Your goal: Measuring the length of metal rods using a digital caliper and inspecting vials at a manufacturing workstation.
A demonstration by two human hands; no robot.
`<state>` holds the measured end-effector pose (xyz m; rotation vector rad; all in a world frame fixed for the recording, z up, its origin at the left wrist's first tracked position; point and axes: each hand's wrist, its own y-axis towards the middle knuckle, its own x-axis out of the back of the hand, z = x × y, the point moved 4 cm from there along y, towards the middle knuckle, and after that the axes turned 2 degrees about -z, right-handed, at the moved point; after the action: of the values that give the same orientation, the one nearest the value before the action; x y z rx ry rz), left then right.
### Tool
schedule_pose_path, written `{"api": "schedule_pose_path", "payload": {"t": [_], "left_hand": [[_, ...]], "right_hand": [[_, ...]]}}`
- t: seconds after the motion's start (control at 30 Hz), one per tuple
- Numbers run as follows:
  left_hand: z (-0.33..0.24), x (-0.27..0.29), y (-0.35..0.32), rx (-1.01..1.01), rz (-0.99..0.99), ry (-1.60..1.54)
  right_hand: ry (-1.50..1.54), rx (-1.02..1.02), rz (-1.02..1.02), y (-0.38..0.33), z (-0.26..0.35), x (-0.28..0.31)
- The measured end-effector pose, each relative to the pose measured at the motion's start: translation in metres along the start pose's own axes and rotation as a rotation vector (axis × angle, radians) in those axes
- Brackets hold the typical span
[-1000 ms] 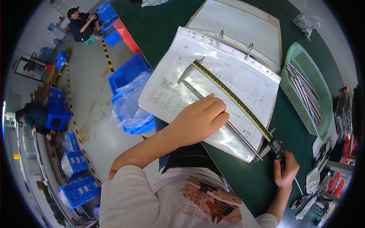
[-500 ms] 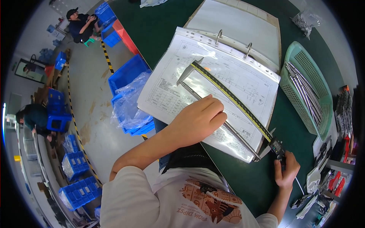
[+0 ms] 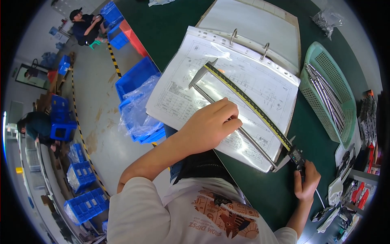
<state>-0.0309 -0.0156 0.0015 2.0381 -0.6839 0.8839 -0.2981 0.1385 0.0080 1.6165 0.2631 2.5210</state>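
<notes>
My left hand [image 3: 211,125] is closed around the middle of a thin metal rod [image 3: 256,145]. The rod lies slantwise over a printed drawing sheet [image 3: 178,83] in an opened ring binder [image 3: 254,26]. A long digital caliper [image 3: 248,100] with a black and yellow scale runs beside the rod. Its fixed jaw is at the rod's far left end, its sliding jaw at the near right end. My right hand [image 3: 307,181] is closed on the caliper's dark display end. The palm side of my left hand is hidden.
A green perforated basket [image 3: 307,87] of metal rods stands right of the binder. Tools and gloves [image 3: 335,191] lie at the far right. Blue bins [image 3: 136,77] with plastic film stand left of the green table [image 3: 248,183]. Two people [image 3: 85,28] are farther left.
The rod's near right end has shifted slightly up and left at the sliding jaw. Both hands keep their hold, nearly still.
</notes>
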Motion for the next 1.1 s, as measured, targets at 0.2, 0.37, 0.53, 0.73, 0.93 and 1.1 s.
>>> {"api": "schedule_pose_path", "payload": {"t": [0.2,0.37,0.53,0.73,0.93,1.1], "left_hand": [[0.001,0.000,0.000,0.060,0.012,-0.084],[0.001,0.002,-0.004,0.066,-0.010,-0.096],[-0.002,0.000,-0.002,0.066,-0.002,-0.092],[0.002,0.006,0.005,-0.019,-0.063,-0.051],[0.006,0.011,0.005,0.014,-0.021,-0.053],[0.003,0.010,0.006,-0.004,0.007,-0.040]], "right_hand": [[0.020,-0.006,0.027,0.000,0.000,-0.001],[0.037,-0.004,0.021,0.000,0.002,-0.002],[0.015,-0.033,0.025,-0.007,0.001,0.003],[-0.012,0.068,-0.008,-0.001,0.002,0.003],[-0.052,0.004,0.033,0.002,0.001,0.001],[-0.081,0.029,0.002,-0.003,0.002,0.002]]}}
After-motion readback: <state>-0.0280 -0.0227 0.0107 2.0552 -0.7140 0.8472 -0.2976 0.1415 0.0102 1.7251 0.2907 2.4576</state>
